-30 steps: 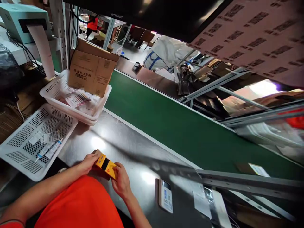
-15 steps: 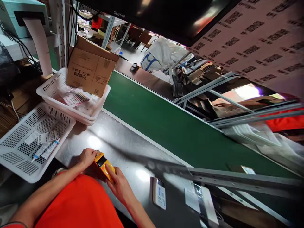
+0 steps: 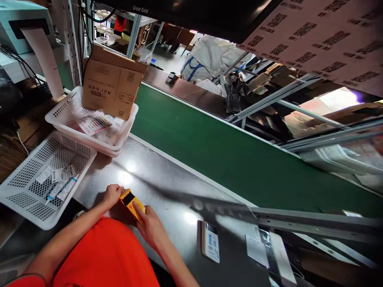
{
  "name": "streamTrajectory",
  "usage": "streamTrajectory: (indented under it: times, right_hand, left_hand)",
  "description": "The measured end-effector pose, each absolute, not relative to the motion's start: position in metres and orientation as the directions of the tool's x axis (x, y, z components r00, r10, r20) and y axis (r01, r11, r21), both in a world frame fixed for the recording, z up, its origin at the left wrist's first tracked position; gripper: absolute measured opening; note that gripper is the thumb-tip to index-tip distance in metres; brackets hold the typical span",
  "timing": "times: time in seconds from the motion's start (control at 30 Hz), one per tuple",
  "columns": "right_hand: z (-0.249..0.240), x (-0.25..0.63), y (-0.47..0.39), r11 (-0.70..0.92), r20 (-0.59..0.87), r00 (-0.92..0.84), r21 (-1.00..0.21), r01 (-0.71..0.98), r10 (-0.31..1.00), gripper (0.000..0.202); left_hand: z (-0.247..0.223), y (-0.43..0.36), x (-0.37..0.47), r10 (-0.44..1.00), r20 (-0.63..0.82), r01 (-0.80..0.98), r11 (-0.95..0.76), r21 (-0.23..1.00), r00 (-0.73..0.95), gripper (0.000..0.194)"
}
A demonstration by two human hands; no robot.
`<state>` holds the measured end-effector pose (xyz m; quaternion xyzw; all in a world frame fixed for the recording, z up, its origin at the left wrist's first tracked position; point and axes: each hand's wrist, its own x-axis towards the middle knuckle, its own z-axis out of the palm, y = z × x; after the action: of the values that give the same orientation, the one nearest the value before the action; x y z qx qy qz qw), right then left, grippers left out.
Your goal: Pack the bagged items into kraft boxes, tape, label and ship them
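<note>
Your right hand [image 3: 150,226] holds the glossy yellow, oblong box [image 3: 134,205] with its dark panel, the box jutting from your grip over the smooth metal worktop [image 3: 167,187]. Your left hand [image 3: 113,194] is curled at the box's far end; whether it pinches, you cannot tell. Left of the box sits the perforated white plastic basket [image 3: 26,175]. A second ago, your right fingers held its end; now the thumb lies along its top.

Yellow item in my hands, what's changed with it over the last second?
The yellow item has swung so its right end points more toward you, and your right hand now lays its thumb across the top. Your left hand stays by the other end. The white baskets stayed put.
</note>
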<state>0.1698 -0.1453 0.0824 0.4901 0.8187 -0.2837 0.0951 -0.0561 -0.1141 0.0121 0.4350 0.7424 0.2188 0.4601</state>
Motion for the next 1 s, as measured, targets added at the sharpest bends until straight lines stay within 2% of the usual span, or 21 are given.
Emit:
streamTrajectory:
  times: [0.1, 0.17, 0.4, 0.67, 0.73, 0.87, 1.0]
  right_hand:
    - [0.083, 0.159, -0.136, 0.405, -0.471, -0.498, -0.291, 0.867, 0.728, 0.079]
    - [0.083, 0.155, -0.131, 0.419, -0.472, -0.504, -0.28, 0.864, 0.723, 0.079]
    - [0.08, 0.156, -0.129, 0.413, -0.447, -0.523, -0.325, 0.851, 0.726, 0.079]
    - [0.074, 0.158, -0.13, 0.408, -0.439, -0.532, -0.348, 0.844, 0.724, 0.081]
    - [0.071, 0.16, -0.13, 0.412, -0.424, -0.536, -0.353, 0.84, 0.73, 0.081]
    - [0.067, 0.165, -0.131, 0.415, -0.405, -0.546, -0.37, 0.831, 0.733, 0.08]
    - [0.069, 0.168, -0.13, 0.419, -0.406, -0.568, -0.402, 0.815, 0.716, 0.08]
  left_hand:
    - [0.003, -0.115, -0.061, 0.835, -0.511, 0.421, 0.545, 0.724, -0.202, 0.038]
    - [-0.003, -0.116, -0.064, 0.829, -0.525, 0.407, 0.554, 0.726, -0.192, 0.039]
    - [-0.019, -0.122, -0.065, 0.834, -0.517, 0.415, 0.547, 0.727, -0.192, 0.038]
    - [-0.032, -0.132, -0.061, 0.843, -0.536, 0.509, 0.483, 0.712, -0.051, 0.029]
    - [-0.031, -0.131, -0.063, 0.841, -0.541, 0.551, 0.452, 0.701, -0.001, 0.04]
    - [-0.025, -0.124, -0.079, 0.836, -0.502, 0.583, 0.3, 0.755, 0.221, 0.056]
    - [-0.02, -0.117, -0.093, 0.8, -0.378, 0.516, 0.102, 0.851, 0.466, 0.103]
